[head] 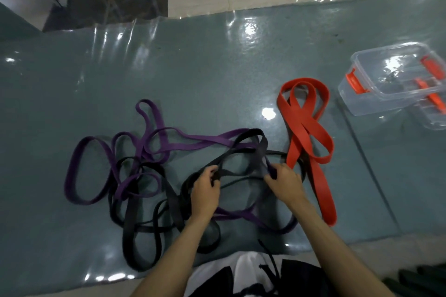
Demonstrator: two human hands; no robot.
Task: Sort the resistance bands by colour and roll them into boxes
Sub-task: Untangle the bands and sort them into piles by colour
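Pinching a black band [237, 152] with the left hand [205, 191] and right hand [284, 182], the person lifts it from the purple bands [154, 144] tangled mid-mat [217, 67], probably to separate colours, red bands [306, 132] lying nearer the right-edge boxes [395, 79].

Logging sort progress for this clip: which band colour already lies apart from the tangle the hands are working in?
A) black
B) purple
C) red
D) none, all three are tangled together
C: the red bands lie mostly in their own pile beside the clear boxes, while the left hand and right hand grip black bands still knotted with the purple bands.
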